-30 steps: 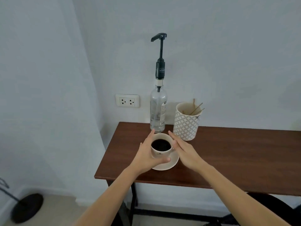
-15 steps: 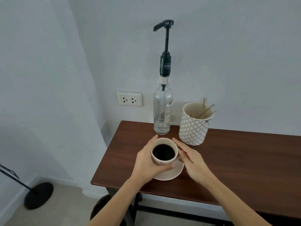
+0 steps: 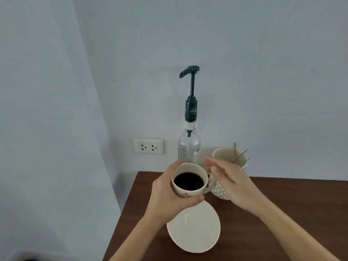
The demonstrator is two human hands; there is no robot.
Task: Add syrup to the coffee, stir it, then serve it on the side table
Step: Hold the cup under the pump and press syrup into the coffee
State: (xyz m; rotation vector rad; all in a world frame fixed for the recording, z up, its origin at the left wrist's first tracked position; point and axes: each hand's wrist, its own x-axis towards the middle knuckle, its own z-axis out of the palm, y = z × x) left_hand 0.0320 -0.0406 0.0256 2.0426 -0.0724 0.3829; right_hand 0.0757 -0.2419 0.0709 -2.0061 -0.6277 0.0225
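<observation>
Here the left hand grips the coffee cup above its saucer near the counter's left edge, while the blurred right hand, seemingly open, hovers beside the handle.

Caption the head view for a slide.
Left hand lifts coffee cup off saucer, toward the syrup pump bottle.

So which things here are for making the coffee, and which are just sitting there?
For the job:
coffee cup, held in the left hand
syrup bottle
stir sticks in the patterned pot
saucer

Just there:
wall socket
</observation>
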